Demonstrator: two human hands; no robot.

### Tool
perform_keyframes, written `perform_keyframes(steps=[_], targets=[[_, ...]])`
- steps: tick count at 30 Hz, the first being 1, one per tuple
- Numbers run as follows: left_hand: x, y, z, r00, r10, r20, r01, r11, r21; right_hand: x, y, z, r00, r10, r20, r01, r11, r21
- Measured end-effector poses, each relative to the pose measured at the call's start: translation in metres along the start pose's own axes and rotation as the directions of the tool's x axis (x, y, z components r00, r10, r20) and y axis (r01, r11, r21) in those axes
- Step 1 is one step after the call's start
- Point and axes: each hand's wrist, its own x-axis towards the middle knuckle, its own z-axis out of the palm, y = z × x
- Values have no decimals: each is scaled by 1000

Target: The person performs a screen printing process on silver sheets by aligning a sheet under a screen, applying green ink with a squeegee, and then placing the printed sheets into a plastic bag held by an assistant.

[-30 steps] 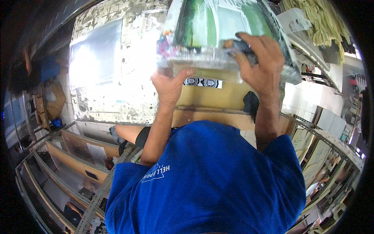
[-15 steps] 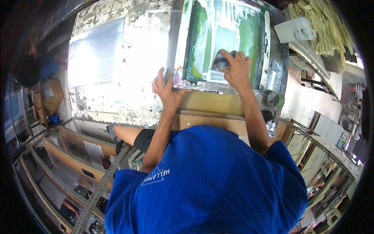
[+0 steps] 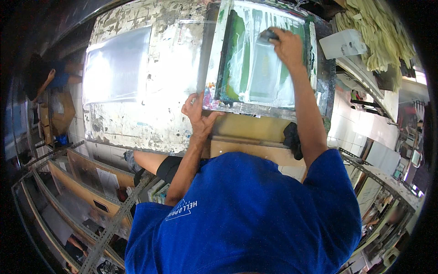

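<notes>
A screen printing frame [image 3: 213, 59] with green mesh lies on the table, streaked and smeared with white ink [image 3: 262, 86]. My right hand [image 3: 289, 48] is closed round a dark-topped squeegee [image 3: 270, 34] over the far part of the mesh; motion blurs the tool and fingers hide part of it. At the frame's near left corner is my left hand [image 3: 199, 116], thumb stretched along the near edge and fingers apart from it beside the left edge. No tool shows in it. A clear, shiny plastic sheet [image 3: 118, 66] lies flat on the table to the left.
The table [image 3: 150, 123] is pale and stained with old paint. A translucent plastic container [image 3: 342, 44] and a heap of yellowish strips [image 3: 374, 27] are at the far right. A black cloth-like bundle [image 3: 292, 134] hangs by the near edge. Metal racks [image 3: 105, 237] stand on both sides; another person [image 3: 50, 77] is far left.
My right hand has carried the squeegee from the near part of the mesh to the far part, leaving white streaks. My left hand's fingers have drawn in slightly at the frame's corner.
</notes>
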Motion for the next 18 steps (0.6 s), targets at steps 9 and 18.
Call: perform_keyframes(steps=[9, 18], targets=[[45, 67, -36, 980, 23, -199, -46, 993, -112, -94, -120, -137, 989, -100, -106, 112, 987, 112], [68, 14, -29, 925, -160, -344, 287, 888, 360, 17, -108, -215, 884, -196, -424, 257, 962, 93]])
